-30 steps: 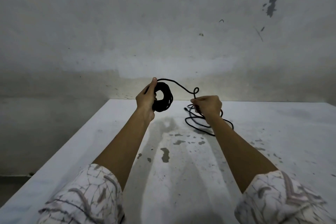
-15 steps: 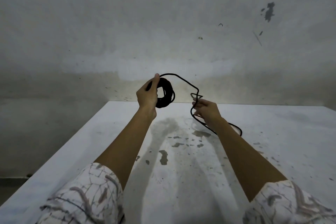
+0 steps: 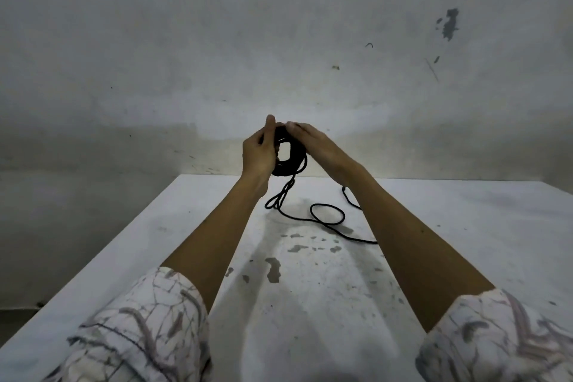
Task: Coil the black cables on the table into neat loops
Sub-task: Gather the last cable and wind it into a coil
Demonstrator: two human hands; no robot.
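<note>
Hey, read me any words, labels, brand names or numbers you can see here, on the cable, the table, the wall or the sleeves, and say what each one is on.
None: no readable text shows on the cable, table, wall or sleeves.
</note>
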